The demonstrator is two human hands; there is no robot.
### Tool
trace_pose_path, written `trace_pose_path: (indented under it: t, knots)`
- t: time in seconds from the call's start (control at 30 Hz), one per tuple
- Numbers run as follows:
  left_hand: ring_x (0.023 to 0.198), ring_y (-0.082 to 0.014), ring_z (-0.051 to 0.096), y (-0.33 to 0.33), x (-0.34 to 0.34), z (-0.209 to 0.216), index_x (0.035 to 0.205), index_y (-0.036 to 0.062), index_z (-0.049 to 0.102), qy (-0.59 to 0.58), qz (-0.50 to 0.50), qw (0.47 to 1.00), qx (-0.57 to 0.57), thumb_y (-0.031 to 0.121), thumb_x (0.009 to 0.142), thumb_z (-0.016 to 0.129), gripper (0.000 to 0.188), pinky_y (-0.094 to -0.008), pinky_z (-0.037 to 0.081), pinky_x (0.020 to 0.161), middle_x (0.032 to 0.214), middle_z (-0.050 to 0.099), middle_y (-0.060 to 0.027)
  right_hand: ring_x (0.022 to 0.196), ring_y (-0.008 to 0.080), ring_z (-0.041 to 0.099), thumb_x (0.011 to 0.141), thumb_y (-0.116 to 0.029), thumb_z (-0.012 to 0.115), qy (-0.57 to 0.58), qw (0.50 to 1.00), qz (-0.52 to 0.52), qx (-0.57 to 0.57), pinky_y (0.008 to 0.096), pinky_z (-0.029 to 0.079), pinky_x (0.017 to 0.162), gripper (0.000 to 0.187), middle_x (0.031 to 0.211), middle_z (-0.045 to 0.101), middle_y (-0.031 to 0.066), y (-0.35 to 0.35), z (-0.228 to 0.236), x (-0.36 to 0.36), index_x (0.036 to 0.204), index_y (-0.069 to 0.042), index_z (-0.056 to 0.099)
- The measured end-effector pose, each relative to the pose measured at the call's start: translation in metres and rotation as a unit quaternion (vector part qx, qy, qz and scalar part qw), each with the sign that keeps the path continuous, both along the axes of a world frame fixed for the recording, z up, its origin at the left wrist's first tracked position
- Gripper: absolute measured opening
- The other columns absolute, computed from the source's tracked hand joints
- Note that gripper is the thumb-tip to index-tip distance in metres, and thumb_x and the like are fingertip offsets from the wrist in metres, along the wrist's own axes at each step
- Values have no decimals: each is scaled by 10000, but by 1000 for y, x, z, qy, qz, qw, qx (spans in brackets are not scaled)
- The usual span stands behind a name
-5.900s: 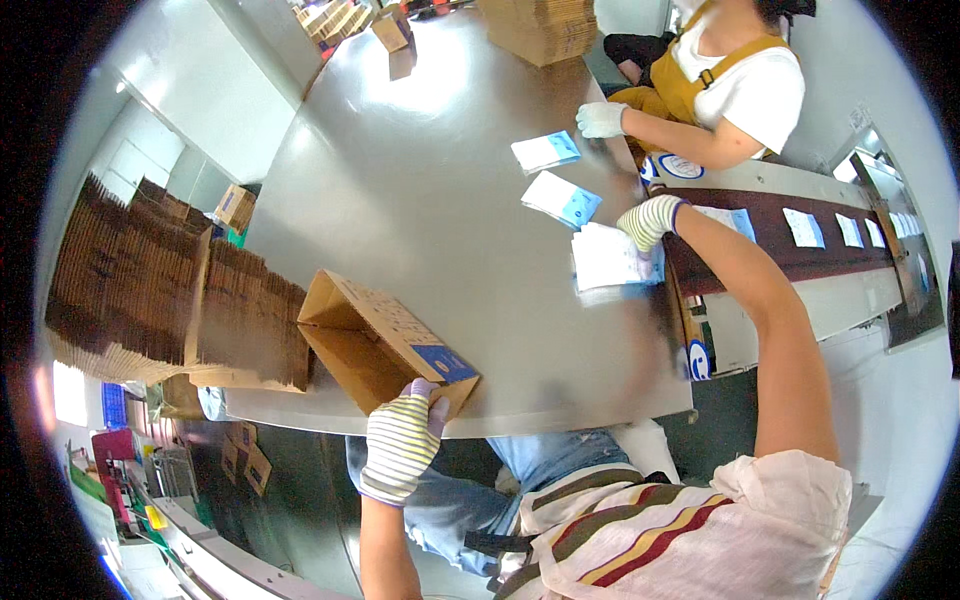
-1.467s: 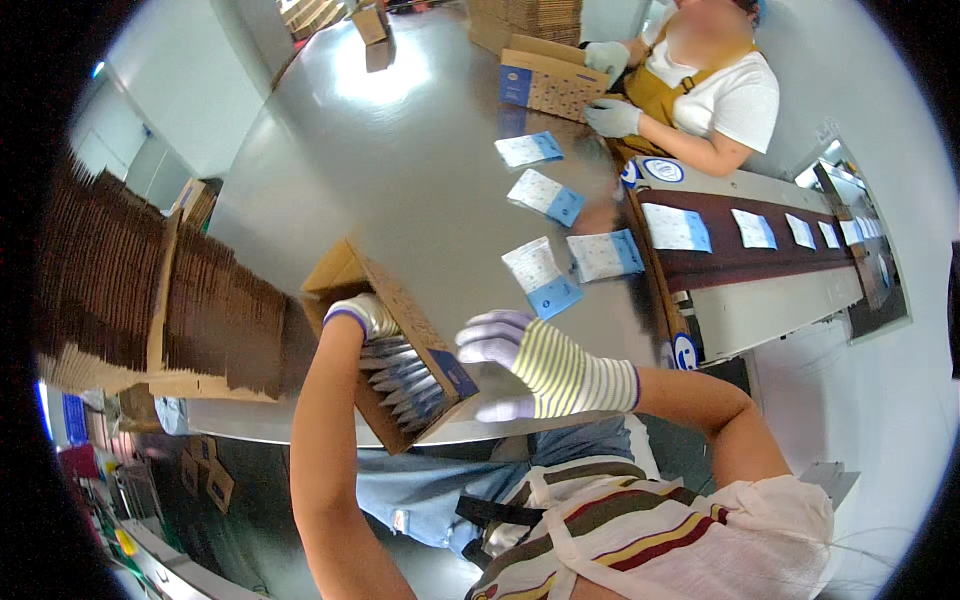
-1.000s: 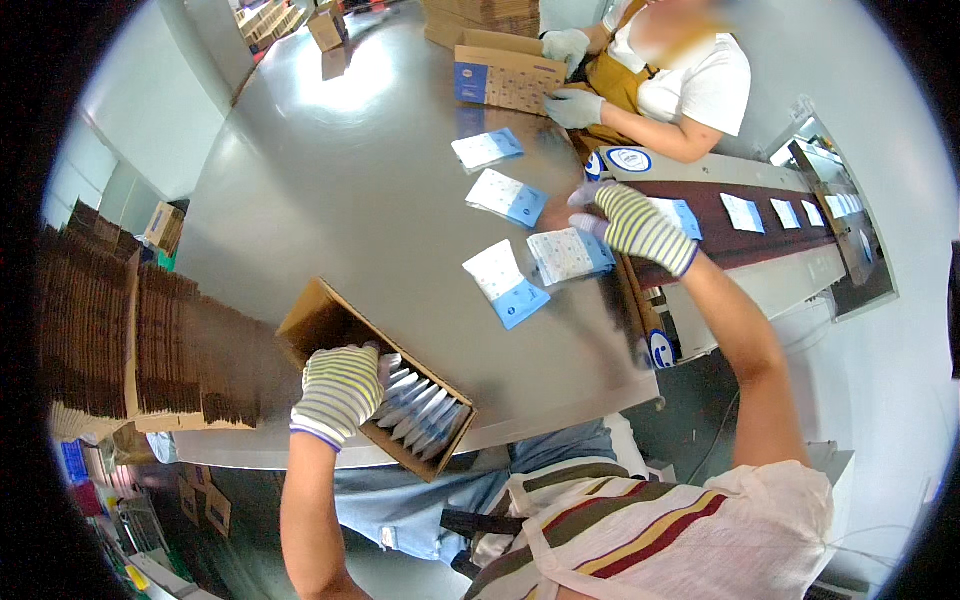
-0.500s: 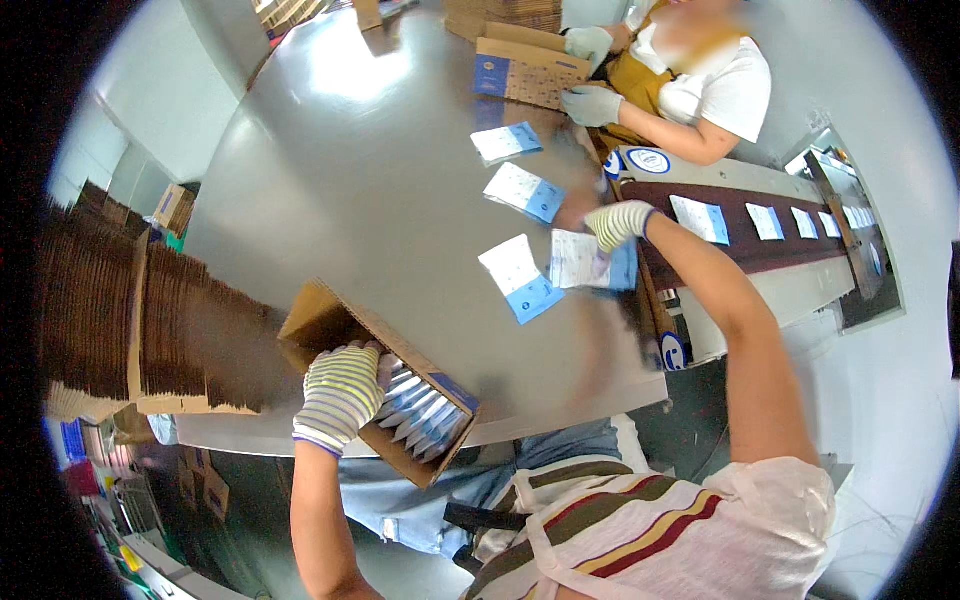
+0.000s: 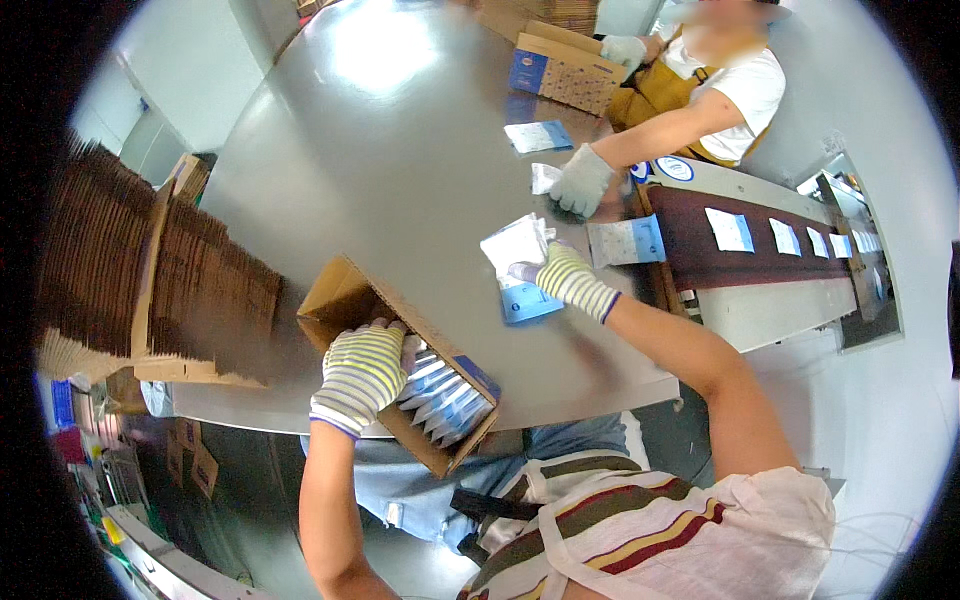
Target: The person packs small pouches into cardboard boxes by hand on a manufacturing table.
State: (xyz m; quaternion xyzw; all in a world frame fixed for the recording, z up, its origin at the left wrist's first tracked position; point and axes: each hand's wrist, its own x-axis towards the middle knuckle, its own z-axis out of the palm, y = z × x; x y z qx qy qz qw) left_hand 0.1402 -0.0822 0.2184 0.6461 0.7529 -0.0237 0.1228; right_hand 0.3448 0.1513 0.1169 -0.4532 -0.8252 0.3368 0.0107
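My left hand (image 5: 358, 370), in a striped knit glove, reaches into an open cardboard box (image 5: 335, 290) tilted at the table's near edge. Its curled fingers rest against a row of blue-and-white packets (image 5: 445, 395) standing inside; its fingertips are partly hidden. Out over the table, my right hand (image 5: 572, 278), gloved alike, is closed on the edge of a white-and-blue packet (image 5: 513, 245). The blue end of a packet (image 5: 530, 302) shows just below those fingers. Another flat packet (image 5: 625, 241) lies right of this hand, at the conveyor's end.
Across the table a co-worker's gloved hand (image 5: 583, 183) covers part of one packet, beside another flat packet (image 5: 538, 136) and an open carton (image 5: 568, 72). Several packets lie along the dark conveyor belt (image 5: 680, 225) at right. Stacked flattened cardboard (image 5: 205, 290) stands at left.
My right hand has moved left from near the conveyor's end, now with a packet in its fingers. The co-worker's hand has come from the carton onto a packet. My left hand stays in the box.
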Motion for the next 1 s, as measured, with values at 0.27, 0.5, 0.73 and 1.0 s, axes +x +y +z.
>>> trace_pose_path:
  t: [0.27,0.5,0.73,1.0]
  knots:
    - [820,-337,616,-5,-9,-12,903,24,612,0,-6,1000,19,302,880,460,318,-442,483,747,881,624,-195,1024,290,584,638,-503,717,-209,821,323,423,441,457,864,838,1142,567,195,-60,57,-35,1220,43,460]
    - [862,-327,614,-1,-2,-3,927,32,627,-14,3,1000,-9,332,887,445,353,-434,487,780,909,628,-188,987,210,575,673,-288,760,231,926,276,-115,383,470,870,668,1111,596,113,-11,68,-57,1208,5,488]
    - [945,-356,574,8,2,-28,996,14,608,-78,88,993,-14,317,868,473,355,-386,428,879,942,631,-209,1018,206,563,710,-235,731,473,803,342,-124,346,442,913,541,1119,602,107,-100,122,-155,1167,-7,552]
    - [633,-302,641,-20,31,-22,897,-14,607,9,27,999,42,202,866,431,280,-413,504,555,709,650,-159,1067,325,535,576,-326,786,113,874,426,203,408,403,950,785,1045,613,180,-106,112,-165,1233,-51,455]
